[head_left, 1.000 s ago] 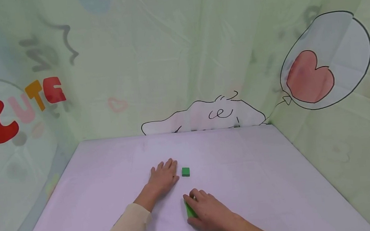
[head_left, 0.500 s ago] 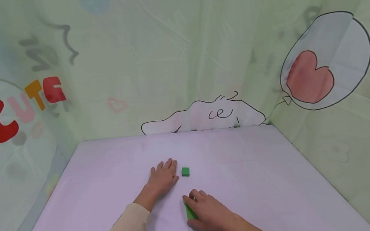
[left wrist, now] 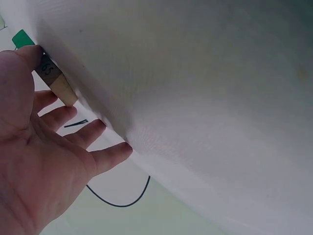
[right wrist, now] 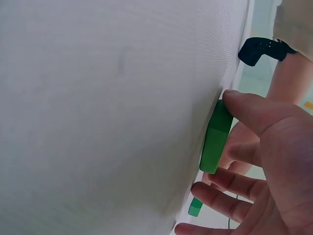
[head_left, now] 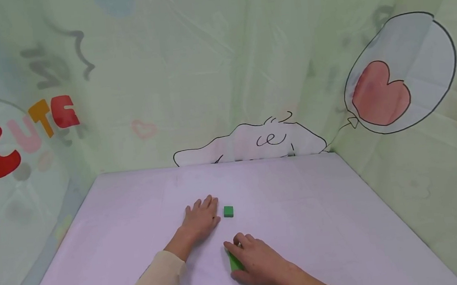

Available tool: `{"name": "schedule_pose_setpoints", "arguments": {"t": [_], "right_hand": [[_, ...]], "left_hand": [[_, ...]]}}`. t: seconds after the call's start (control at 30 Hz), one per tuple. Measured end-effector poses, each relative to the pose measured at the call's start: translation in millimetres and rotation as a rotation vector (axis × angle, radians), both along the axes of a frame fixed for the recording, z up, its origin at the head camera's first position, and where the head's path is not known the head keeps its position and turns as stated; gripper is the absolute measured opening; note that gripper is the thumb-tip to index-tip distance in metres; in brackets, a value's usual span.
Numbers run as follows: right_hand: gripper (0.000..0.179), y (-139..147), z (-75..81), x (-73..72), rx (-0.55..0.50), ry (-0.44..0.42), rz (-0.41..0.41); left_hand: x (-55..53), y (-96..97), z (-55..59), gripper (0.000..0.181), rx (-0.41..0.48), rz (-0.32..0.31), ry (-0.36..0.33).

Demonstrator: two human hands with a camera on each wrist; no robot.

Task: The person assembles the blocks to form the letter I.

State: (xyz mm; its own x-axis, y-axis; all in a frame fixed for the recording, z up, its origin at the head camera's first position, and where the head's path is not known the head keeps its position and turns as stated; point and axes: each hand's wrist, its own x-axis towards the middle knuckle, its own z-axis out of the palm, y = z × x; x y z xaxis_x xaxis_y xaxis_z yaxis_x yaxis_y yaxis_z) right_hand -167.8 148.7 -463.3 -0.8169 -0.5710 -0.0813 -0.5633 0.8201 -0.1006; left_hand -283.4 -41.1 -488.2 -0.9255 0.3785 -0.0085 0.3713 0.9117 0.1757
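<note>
In the head view, my left hand (head_left: 200,219) lies palm down on the pale cloth with its fingers spread. A small green cube (head_left: 228,211) sits just right of it. The left wrist view shows a wooden block (left wrist: 56,81) marked 65 between thumb and fingers, hidden in the head view; a green piece (left wrist: 22,39) shows beyond the thumb. My right hand (head_left: 260,261), nearer the front, holds a green block (head_left: 235,262) between thumb and fingers. In the right wrist view this green block (right wrist: 215,139) has angled faces and rests against the cloth.
The table (head_left: 323,225) has a pale lilac cover. Printed curtains (head_left: 205,71) stand at its back and both sides. Another green piece (right wrist: 195,207) lies beyond the right fingers in the right wrist view, with a dark band (right wrist: 264,49) on the other forearm.
My right index fingertip has shifted slightly left along the green block. The head view has turned very slightly. My left hand and the small green cube keep their places.
</note>
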Motion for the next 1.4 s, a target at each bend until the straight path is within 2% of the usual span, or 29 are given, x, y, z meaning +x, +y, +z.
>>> {"name": "schedule_pose_setpoints", "arguments": {"t": [0.2, 0.53, 0.63, 0.87, 1.17, 1.4], "right_hand": [[0.068, 2.5, 0.5, 2.8, -0.029, -0.043, -0.032], [0.072, 13.3, -1.3, 8.1, -0.055, -0.042, -0.033], [0.071, 15.4, -0.4, 10.3, -0.072, -0.049, -0.031], [0.066, 20.7, 1.5, 18.1, -0.094, -0.086, -0.036], [0.063, 22.1, 0.8, 26.7, -0.029, -0.127, -0.015], [0.062, 25.1, -1.7, 29.7, 0.002, -0.105, 0.026]], "left_hand": [[0.9, 2.5, -0.6, 0.061, -0.030, -0.005, 0.010], [0.2, 3.9, -0.8, 0.060, -0.094, -0.027, 0.081], [-0.5, 0.7, -1.2, 0.061, -0.091, -0.035, 0.087], [-1.0, -1.9, 0.8, 0.062, -0.074, -0.049, 0.054], [-3.5, -2.9, -1.3, 0.064, -0.085, -0.042, 0.074], [-2.0, -2.5, -2.3, 0.065, -0.025, -0.052, 0.085]]}}
